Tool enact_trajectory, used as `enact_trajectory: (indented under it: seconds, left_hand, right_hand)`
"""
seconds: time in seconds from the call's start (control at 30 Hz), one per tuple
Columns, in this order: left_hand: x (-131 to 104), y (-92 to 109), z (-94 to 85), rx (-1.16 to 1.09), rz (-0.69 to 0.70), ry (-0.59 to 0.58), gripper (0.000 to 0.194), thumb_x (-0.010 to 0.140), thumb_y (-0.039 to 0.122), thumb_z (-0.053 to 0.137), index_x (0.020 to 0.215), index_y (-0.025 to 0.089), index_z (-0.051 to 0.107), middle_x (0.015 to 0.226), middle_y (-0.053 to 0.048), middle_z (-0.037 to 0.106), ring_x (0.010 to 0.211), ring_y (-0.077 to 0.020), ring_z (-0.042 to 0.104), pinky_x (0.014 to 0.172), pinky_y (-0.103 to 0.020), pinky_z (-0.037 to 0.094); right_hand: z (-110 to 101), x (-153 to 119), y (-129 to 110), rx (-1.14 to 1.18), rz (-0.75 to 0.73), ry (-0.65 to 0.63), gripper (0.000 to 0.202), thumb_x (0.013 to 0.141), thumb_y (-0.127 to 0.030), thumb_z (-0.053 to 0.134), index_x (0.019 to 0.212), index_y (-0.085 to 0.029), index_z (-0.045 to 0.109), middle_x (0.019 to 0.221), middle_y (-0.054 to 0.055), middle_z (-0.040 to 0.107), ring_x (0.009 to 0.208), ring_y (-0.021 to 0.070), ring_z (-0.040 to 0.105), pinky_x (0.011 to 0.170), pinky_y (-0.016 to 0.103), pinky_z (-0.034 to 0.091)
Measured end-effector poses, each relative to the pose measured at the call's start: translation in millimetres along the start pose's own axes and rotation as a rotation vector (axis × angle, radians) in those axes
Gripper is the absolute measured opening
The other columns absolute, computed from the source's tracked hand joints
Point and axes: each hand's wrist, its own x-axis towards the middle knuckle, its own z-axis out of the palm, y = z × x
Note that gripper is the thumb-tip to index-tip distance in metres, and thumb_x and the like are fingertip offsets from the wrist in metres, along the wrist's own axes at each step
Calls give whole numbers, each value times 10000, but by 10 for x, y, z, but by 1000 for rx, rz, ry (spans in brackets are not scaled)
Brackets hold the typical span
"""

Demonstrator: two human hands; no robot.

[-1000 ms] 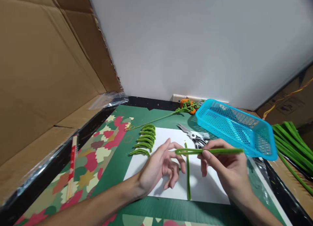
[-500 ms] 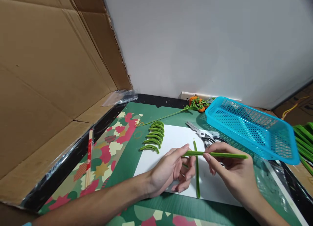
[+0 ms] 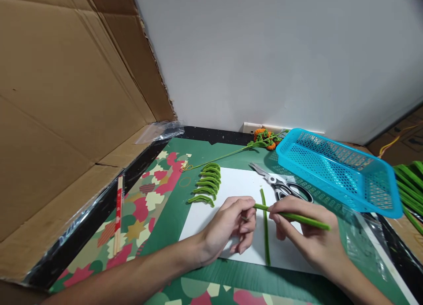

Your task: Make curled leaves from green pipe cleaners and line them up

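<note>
A green fuzzy stem (image 3: 307, 219) is stretched between both hands above a white sheet (image 3: 236, 181). My left hand (image 3: 231, 225) pinches its left end between thumb and forefinger, the other fingers curled. My right hand (image 3: 307, 230) pinches it further along, and its free end slants down to the right over the palm. Beneath, a second green stem (image 3: 266, 234) lies upright across the sheet. Several curved green pieces (image 3: 208, 181) form a column at the sheet's left edge. Scissors (image 3: 276, 181), slightly apart at the blades, rest behind my right hand.
A blue perforated basket (image 3: 340, 177) is at the right, beside more green stems (image 3: 411, 186). Orange flowers on a long stem (image 3: 264, 137) lie at the back. Wrapped chopsticks (image 3: 118, 217) are at the left, near a cardboard wall (image 3: 66, 76).
The held stem has tilted, its right end lower. My left hand has drawn slightly left and closed its thumb and forefinger nearer the stem's end; my right hand has shifted slightly left.
</note>
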Motion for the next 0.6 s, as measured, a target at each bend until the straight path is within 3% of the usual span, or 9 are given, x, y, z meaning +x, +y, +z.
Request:
enact_trajectory:
  seconds: [0.1,0.23,0.43,0.6]
  left_hand:
    - [-7,23,2,-1,21,0,312,1061,432,465,862,204,541,634,52,529,348,-79,517,293,-128,307]
    - [-21,75,15,-10,-26,-111,293,1084,476,458,1073,216,594,701,24,619,390,-88,579,306,-114,387]
    - [8,69,38,46,48,-53,313,1036,478,613,981,169,618,846,-20,684,429,-89,638,312,-137,459]
    - [29,36,11,53,68,-19,319,965,452,742,1026,156,643,853,-11,672,426,-70,610,316,-135,446]
  right_hand:
    - [-6,-9,-32,-86,-86,-34,134,977,-134,658,988,-216,764,738,19,746,605,162,715,567,264,562]
    - [-11,-19,-38,-113,-129,-47,174,966,-101,658,1036,-230,752,796,6,775,618,140,730,579,233,560]
    - [-25,-11,-15,-124,-141,-45,186,967,-94,661,1051,-232,752,823,0,785,660,133,749,619,220,579]
    - [-8,1,23,-110,-223,-14,236,957,-64,666,1093,-234,758,862,24,793,708,163,759,643,256,618]
